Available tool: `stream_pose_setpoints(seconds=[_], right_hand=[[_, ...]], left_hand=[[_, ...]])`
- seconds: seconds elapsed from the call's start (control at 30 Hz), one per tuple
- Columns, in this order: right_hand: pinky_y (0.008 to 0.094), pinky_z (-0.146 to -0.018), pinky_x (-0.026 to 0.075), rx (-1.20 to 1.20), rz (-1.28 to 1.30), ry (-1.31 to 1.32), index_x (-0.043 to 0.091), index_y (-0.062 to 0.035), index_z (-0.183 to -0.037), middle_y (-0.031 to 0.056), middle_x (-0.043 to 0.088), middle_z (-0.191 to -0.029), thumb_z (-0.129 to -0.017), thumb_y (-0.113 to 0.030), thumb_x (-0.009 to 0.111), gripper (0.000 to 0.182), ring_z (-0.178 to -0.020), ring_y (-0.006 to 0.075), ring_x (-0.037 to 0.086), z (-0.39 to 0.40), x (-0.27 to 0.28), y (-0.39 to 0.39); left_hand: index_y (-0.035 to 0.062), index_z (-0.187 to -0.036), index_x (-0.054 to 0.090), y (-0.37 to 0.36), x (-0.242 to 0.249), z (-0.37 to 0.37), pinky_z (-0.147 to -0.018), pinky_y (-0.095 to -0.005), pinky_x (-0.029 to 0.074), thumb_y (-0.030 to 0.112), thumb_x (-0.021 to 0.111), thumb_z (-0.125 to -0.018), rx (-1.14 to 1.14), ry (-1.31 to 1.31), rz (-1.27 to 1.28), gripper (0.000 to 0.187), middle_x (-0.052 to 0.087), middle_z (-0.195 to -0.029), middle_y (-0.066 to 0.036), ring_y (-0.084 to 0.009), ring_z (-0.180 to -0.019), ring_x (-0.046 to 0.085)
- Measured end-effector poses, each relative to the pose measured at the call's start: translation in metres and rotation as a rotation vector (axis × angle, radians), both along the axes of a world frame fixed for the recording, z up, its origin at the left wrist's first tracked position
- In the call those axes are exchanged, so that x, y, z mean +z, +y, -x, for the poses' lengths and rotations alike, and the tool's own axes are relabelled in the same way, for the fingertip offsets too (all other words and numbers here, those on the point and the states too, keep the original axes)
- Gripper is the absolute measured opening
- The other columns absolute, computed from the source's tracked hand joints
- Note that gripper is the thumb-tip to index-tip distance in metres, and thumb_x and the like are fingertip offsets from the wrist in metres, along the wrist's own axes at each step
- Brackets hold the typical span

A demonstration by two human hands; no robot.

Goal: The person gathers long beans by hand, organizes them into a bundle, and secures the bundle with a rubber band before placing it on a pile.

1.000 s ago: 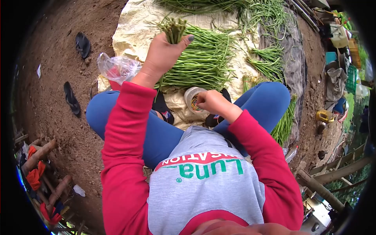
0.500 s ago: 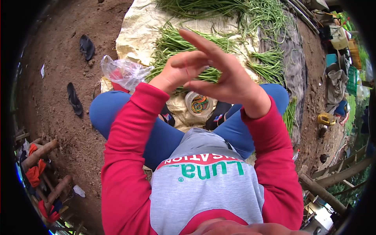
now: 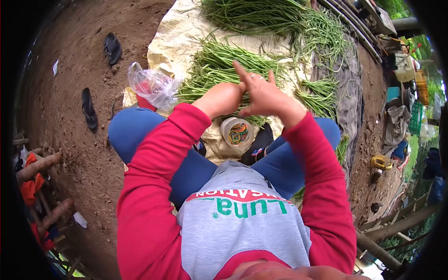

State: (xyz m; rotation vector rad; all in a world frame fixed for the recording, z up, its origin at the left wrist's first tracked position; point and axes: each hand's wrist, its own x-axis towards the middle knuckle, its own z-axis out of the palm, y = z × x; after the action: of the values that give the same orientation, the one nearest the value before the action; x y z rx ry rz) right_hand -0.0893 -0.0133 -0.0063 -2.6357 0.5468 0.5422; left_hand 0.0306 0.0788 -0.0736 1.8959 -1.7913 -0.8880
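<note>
My left hand [image 3: 225, 99] is closed, with its fingers folded, above the near edge of a pile of long green beans [image 3: 224, 63]. Whatever it may hold is hidden. My right hand [image 3: 267, 96] touches or overlaps its fingertips; its own fingers are spread, with a ring on one. Just below the hands, a round tub [image 3: 225, 127] of coloured rubber bands stands between my feet. A smaller bunch of beans [image 3: 321, 93] lies to the right of my right hand.
More beans [image 3: 254, 13] lie at the far end of the pale sheet [image 3: 168, 39]. A clear plastic bag [image 3: 154, 86] rests by my left knee. Two dark sandals [image 3: 112, 48] are on the soil at left. A yellow container [image 3: 381, 162] sits at right.
My hands have come lower and closer together, and my left fingers have folded in. A thin red band seen across my left hand is no longer visible. The view has shifted slightly.
</note>
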Motion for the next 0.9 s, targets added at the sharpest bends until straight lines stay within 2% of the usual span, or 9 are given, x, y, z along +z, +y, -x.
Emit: stream_pose_setpoints(seconds=[0.1, 0.2, 0.3, 0.43, 0.53, 0.6, 0.7, 0.73, 0.9], right_hand=[[0.0653, -0.109, 0.005, -0.07, 0.215, -0.299, -0.006, -0.0133, -0.15, 0.0186, 0.046, -0.138, -0.057, -0.038, 0.084, 0.132, -0.133, 0.0311, 0.038, 0.008, -0.014, -0.007], [0.0622, -0.108, 0.015, -0.451, 0.178, -0.355, 0.009, -0.0053, -0.149, 0.016, 0.063, -0.115, -0.068, -0.045, 0.078, 0.114, -0.12, 0.0297, 0.052, 0.022, -0.051, -0.049], [0.038, -0.091, 0.045, -0.717, -1.186, -0.419, 0.052, -0.0012, -0.128, 0.0024, 0.06, -0.065, -0.088, -0.023, 0.063, 0.047, -0.071, 0.0104, 0.059, 0.029, -0.082, -0.072], [0.0321, -0.074, 0.055, -0.741, -2.427, -1.432, 0.05, -0.0067, -0.13, 0.0092, 0.061, -0.087, -0.088, 0.001, 0.055, 0.043, -0.076, 0.0174, 0.06, 0.019, -0.083, -0.078], [0.0353, -0.077, 0.056, -1.142, -1.97, -1.369, -0.007, -0.0233, -0.149, 0.018, 0.041, -0.136, -0.085, 0.007, 0.053, 0.093, -0.108, 0.0292, 0.058, -0.004, -0.133, -0.089], [0.0402, -0.08, 0.054, -1.006, -1.373, -1.062, -0.014, -0.025, -0.148, 0.0189, 0.036, -0.139, -0.086, 0.001, 0.057, 0.097, -0.114, 0.0297, 0.054, -0.022, -0.161, -0.064], [0.0442, -0.098, 0.042, -0.632, -2.2, -0.751, -0.021, -0.0257, -0.146, 0.0201, 0.042, -0.13, -0.083, -0.048, 0.067, 0.11, -0.111, 0.0289, 0.052, -0.032, -0.141, -0.048], [0.0444, -0.099, 0.041, -0.675, -1.913, -0.87, -0.019, -0.0232, -0.147, 0.0209, 0.044, -0.131, -0.076, -0.063, 0.063, 0.116, -0.116, 0.031, 0.05, -0.028, -0.102, -0.036], [0.0377, -0.091, 0.047, -0.258, -0.973, -0.966, 0.008, -0.0228, -0.152, 0.0168, 0.056, -0.121, -0.078, -0.003, 0.073, 0.1, -0.106, 0.0214, 0.058, -0.043, 0.0, -0.041]], left_hand=[[-0.0006, -0.096, 0.064, -0.004, 0.018, -0.021, -0.076, -0.0433, 0.051, 0.01, 0.067, -0.073, 0.126, -0.04, 0.016, 0.026, 0.066, -0.088, -0.022, -0.0365, -0.087, 0.065], [0.0012, -0.1, 0.062, -0.011, 0.019, -0.041, -0.065, -0.0313, 0.05, 0.029, 0.081, -0.073, 0.269, 0.64, 0.252, 0.044, 0.067, -0.083, -0.004, -0.0168, -0.07, 0.062], [0.0045, -0.098, 0.06, -0.013, 0.023, -0.046, -0.053, -0.0221, 0.039, 0.022, 0.075, -0.082, 0.513, 1.094, 0.194, 0.028, 0.055, -0.069, 0.003, -0.006, -0.057, 0.048], [0.0062, -0.092, 0.061, -0.018, 0.02, -0.043, -0.05, -0.0225, 0.04, 0.016, 0.073, -0.082, 0.496, 1.18, 0.271, 0.018, 0.056, -0.066, 0.003, -0.0063, -0.055, 0.049], [0.0067, -0.095, 0.062, -0.017, 0.028, -0.026, -0.053, -0.0217, 0.04, 0.021, 0.073, -0.083, 0.344, 1.114, 0.148, 0.022, 0.057, -0.07, 0.003, -0.0064, -0.058, 0.05], [0.0063, -0.093, 0.062, -0.015, 0.029, -0.024, -0.052, -0.0216, 0.04, 0.024, 0.076, -0.081, 0.265, 1.005, 0.104, 0.025, 0.057, -0.071, 0.003, -0.0058, -0.059, 0.049], [0.0047, -0.098, 0.056, -0.011, 0.026, -0.034, -0.051, -0.0223, 0.04, 0.048, 0.067, -0.083, 0.381, 1.028, 0.152, 0.047, 0.054, -0.068, 0.003, -0.0056, -0.056, 0.047], [0.0046, -0.1, 0.054, -0.008, 0.028, -0.036, -0.051, -0.0229, 0.04, 0.058, 0.061, -0.084, 0.483, 1.128, 0.209, 0.056, 0.053, -0.066, 0.003, -0.0059, -0.055, 0.046], [0.0008, -0.119, 0.048, -0.004, 0.033, -0.031, -0.049, -0.0263, 0.036, 0.07, 0.03, -0.091, 0.058, 0.678, -0.346, 0.076, 0.051, -0.072, -0.001, -0.0092, -0.057, 0.044]])
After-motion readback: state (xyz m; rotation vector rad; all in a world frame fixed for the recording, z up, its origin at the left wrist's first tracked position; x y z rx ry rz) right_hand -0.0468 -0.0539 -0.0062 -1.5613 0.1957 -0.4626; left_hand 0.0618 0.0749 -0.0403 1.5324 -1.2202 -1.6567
